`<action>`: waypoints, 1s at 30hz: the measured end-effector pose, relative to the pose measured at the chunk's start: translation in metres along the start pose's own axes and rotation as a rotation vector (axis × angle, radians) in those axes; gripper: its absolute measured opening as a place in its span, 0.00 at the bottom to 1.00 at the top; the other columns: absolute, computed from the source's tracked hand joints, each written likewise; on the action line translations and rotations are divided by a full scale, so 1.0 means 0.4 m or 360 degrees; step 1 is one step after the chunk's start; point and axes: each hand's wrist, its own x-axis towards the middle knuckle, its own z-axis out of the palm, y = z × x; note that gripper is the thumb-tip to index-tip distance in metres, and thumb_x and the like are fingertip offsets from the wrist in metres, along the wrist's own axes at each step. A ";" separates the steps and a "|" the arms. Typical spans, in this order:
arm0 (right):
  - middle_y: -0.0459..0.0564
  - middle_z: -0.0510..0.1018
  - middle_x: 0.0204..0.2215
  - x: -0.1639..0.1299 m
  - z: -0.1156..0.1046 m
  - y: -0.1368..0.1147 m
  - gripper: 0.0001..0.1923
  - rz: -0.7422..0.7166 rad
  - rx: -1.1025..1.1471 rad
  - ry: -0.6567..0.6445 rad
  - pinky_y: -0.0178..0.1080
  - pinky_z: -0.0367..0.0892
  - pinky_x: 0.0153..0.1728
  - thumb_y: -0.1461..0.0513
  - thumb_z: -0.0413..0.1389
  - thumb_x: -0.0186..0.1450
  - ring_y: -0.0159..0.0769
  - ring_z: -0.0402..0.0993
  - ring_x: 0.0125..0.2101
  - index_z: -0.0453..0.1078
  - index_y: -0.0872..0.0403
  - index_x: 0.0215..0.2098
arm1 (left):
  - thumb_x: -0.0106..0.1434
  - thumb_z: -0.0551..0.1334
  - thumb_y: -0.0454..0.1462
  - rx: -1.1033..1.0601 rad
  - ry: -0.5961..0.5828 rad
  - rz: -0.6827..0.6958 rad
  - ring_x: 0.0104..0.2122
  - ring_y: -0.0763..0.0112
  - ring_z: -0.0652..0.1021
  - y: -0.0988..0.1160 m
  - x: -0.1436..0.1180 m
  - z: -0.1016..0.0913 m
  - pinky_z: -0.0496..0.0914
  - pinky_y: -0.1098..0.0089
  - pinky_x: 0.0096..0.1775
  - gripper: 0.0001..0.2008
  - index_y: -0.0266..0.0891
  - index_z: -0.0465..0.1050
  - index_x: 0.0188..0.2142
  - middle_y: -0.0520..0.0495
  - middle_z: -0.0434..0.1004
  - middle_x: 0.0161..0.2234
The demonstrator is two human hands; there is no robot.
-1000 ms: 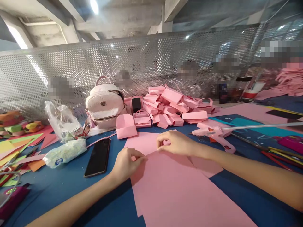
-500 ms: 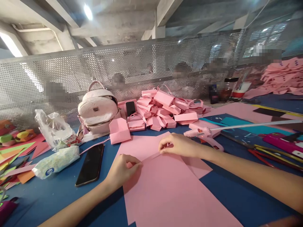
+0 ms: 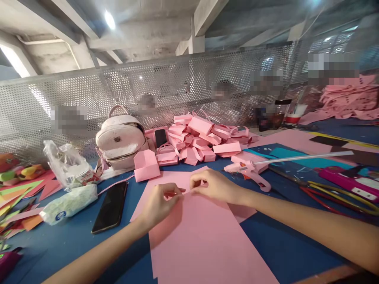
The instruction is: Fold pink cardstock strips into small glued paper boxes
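Both of my hands hover over a large pink paper sheet (image 3: 207, 244), pinched and almost fingertip to fingertip. Thumb and fingers of my left hand (image 3: 161, 203) are closed on one end of a thin pink paper strip (image 3: 186, 193). My right hand (image 3: 214, 186) pinches the strip's other end, its fingers curled. Only a short bit of the strip shows between them, hard to tell from the sheet behind. Beyond the right wrist lies a pink glue gun (image 3: 251, 171) with a long glue stick in its back. A folded pink paper piece (image 3: 146, 165) stands beyond the left hand.
A black phone (image 3: 110, 207) and a tissue pack (image 3: 69, 205) lie to the left. Behind stand a pale backpack (image 3: 120, 138) and a heap of folded pink paper pieces (image 3: 204, 136). Scissors (image 3: 334, 195) and a magenta tool (image 3: 349, 181) are at the right.
My hands have come closer together, so less of the strip shows between them. The left hand moved slightly right and up, and the camera view shifted a little.
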 end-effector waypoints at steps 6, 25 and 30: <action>0.42 0.75 0.24 -0.033 -0.033 -0.008 0.09 -0.0024 0.0068 0.0082 0.33 0.56 0.31 0.62 0.60 0.61 0.31 0.68 0.29 0.71 0.54 0.23 | 0.61 0.60 0.35 0.0060 0.0009 0.0028 0.47 0.58 0.80 -0.012 -0.058 -0.062 0.70 0.71 0.40 0.09 0.40 0.71 0.25 0.46 0.81 0.31; 0.47 0.76 0.30 -0.031 -0.147 -0.094 0.04 -0.0391 -0.0147 0.1011 0.37 0.68 0.38 0.60 0.52 0.66 0.36 0.73 0.33 0.66 0.51 0.32 | 0.68 0.59 0.45 -0.0718 0.0003 0.0071 0.39 0.62 0.81 0.078 -0.091 -0.130 0.74 0.67 0.38 0.17 0.36 0.74 0.48 0.40 0.81 0.41; 0.45 0.75 0.26 -0.062 -0.108 -0.211 0.07 -0.0805 -0.0651 0.0889 0.37 0.60 0.26 0.60 0.50 0.68 0.31 0.67 0.23 0.69 0.50 0.33 | 0.66 0.61 0.45 -0.1208 0.0001 0.0444 0.52 0.56 0.76 0.157 -0.015 -0.119 0.73 0.59 0.49 0.18 0.42 0.69 0.53 0.41 0.75 0.53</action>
